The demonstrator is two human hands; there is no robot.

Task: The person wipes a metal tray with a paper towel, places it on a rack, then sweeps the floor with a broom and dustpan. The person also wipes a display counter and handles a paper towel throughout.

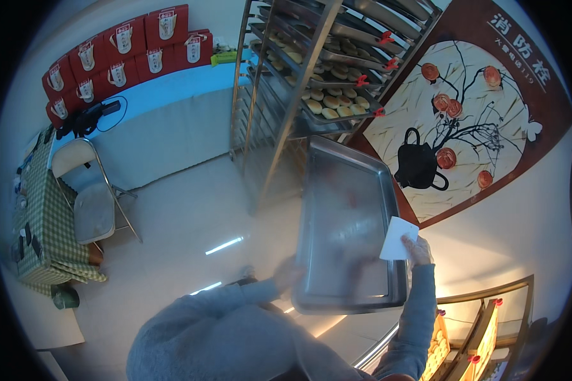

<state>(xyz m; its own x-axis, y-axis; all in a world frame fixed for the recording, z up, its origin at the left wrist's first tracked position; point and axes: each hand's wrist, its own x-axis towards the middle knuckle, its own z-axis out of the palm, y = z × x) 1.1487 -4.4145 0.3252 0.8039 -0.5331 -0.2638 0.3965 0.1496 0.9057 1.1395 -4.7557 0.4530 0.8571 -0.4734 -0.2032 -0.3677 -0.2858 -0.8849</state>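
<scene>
A rectangular metal baking tray [345, 214] is in front of me, its bare inside facing up. My left hand [288, 276], blurred, is at the tray's near left rim and appears to grip it. In my right hand [417, 250], which seems to wear a thin clear glove, is a flat white card or plastic scraper [398, 239]. That hand is at the tray's right rim, with the white piece overlapping the rim. Whether its fingers also hold the tray is hidden. Beyond the tray's far end stands a metal tray rack [291, 124], loaded with trays of round pastries [336, 102].
Red clips [379, 112] mark several rack trays. A decorated wall panel [453, 124] is on the right, above a lit display case [476, 333] with pastries. To the left are a folding chair [93, 209], a checkered-cloth table [52, 205] and red gift boxes [124, 40] on a counter.
</scene>
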